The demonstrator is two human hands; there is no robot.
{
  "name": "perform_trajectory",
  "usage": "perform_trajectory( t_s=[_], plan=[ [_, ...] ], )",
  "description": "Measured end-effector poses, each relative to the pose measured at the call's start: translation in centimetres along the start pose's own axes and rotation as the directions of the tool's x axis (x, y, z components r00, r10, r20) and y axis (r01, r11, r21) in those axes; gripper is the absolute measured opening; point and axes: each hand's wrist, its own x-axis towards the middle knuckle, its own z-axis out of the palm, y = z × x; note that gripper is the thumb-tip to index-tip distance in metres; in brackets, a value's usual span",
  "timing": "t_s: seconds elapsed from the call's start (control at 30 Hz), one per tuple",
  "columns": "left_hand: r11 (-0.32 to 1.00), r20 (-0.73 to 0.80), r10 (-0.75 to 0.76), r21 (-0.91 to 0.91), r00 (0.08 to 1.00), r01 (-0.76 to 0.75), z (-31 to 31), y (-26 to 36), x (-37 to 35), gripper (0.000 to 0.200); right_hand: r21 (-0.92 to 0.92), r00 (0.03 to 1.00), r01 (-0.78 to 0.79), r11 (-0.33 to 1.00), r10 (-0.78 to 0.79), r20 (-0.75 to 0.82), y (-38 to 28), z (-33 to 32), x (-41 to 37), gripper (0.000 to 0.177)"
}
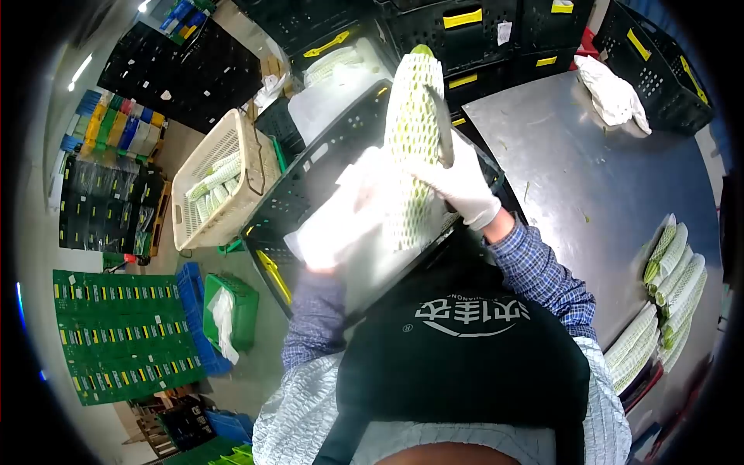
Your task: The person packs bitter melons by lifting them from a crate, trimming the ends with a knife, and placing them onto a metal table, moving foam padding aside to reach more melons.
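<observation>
A long pale green vegetable in a white foam net (415, 116) stands nearly upright in front of me, above a black crate (287, 201). My right hand (463, 182), in a white glove, is closed round a grey knife-like blade (443, 128), its fingertips against the net's right side. Beside the net's left side is my gloved left hand (337, 221); glare washes out its fingers, so their grip cannot be made out.
More netted vegetables (674, 279) lie on the metal table (573, 186) at right, with a white cloth (612, 93) at its back. A cream basket (252, 159) holding netted vegetables stands at left. Black crates (473, 46) are stacked behind; a green bin (244, 310) is lower left.
</observation>
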Motion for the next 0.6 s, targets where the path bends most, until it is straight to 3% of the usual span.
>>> perform_trajectory(
  t_s=[0.07, 0.1, 0.13, 0.17, 0.2, 0.23, 0.27, 0.3, 0.43, 0.53, 0.6],
  plan=[
    [0.996, 0.06, 0.08, 0.036, 0.995, -0.082, 2.1, -0.7, 0.5, 0.09, -0.192, 0.982, 0.187, 0.963, -0.191, -0.005, 1.1, 1.0, -0.5, 0.074],
    [0.997, -0.048, 0.032, 0.076, 0.998, -0.028, 3.5, -1.1, 0.5, 0.085, -0.274, 0.989, 0.147, 0.951, -0.144, 0.028, 1.1, 0.9, -1.0, 0.078],
    [0.993, -0.158, -0.013, 0.11, 0.987, 0.031, 4.4, -1.3, 0.4, 0.08, -0.209, 0.996, 0.086, 0.974, -0.083, 0.022, 1.4, 0.9, -1.2, 0.067],
    [0.993, -0.111, -0.076, 0.086, 0.991, 0.086, 4.8, -1.0, 0.0, 0.079, -0.395, 0.997, 0.059, 0.917, -0.038, 0.061, 0.8, 0.0, -1.3, 0.062],
    [0.997, -0.182, 0.011, 0.078, 0.983, 0.003, 3.7, -3.9, -0.6, 0.08, -0.564, 0.996, 0.039, 0.825, 0.011, 0.084, 0.0, -1.0, -1.4, 0.058],
    [0.999, -0.162, -0.045, -0.037, 0.986, 0.04, 3.2, -4.8, -1.1, 0.08, -0.52, 0.989, 0.14, 0.843, -0.144, 0.033, -0.6, -1.2, -0.7, 0.052],
    [0.984, -0.137, -0.102, -0.156, 0.985, 0.08, 3.2, -5.4, -1.7, 0.079, -0.439, 0.977, 0.169, 0.883, -0.208, -0.042, -1.7, -1.1, -0.3, 0.059],
    [0.984, -0.133, -0.118, -0.146, 0.984, 0.099, 3.4, -5.3, -2.0, 0.079, -0.461, 0.972, 0.2, 0.864, -0.235, -0.019, -3.5, -0.6, 0.4, 0.063],
    [0.992, -0.117, -0.095, -0.093, 0.989, 0.085, 3.8, -4.5, -1.9, 0.077, -0.487, 0.927, 0.37, 0.791, -0.28, 0.25, -4.1, -0.5, 2.5, 0.073],
    [0.987, -0.136, -0.112, -0.127, 0.984, 0.095, 3.3, -5.1, -2.0, 0.076, -0.786, 0.835, 0.485, 0.383, -0.47, 0.286, -3.7, -0.4, 1.8, 0.055],
    [0.977, -0.147, -0.154, -0.167, 0.977, 0.129, 2.8, -5.9, -2.5, 0.075, -0.816, 0.828, 0.489, 0.308, -0.458, 0.323, -3.5, -0.4, 1.2, 0.044]
  ],
)
